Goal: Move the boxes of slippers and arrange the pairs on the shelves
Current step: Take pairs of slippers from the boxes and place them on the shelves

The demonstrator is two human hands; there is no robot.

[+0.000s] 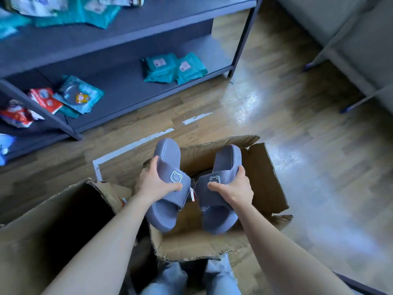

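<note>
The left hand (156, 184) is clasping the left slipper (167, 152), fingers (152, 162) curled round its strap. The right hand (234, 188) is clasping the right slipper (226, 158) likewise. Both slippers are hanging above the open cardboard box (261, 179).

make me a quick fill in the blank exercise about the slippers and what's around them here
1. The left hand grips the left slipper and the right hand grips the right slipper, both over an open ____ box.
2. The tag hanging between the slippers is white and ____.
3. The shelf with the teal packets stands on a ____ plank floor.

Missing words: cardboard; red; wooden
</note>
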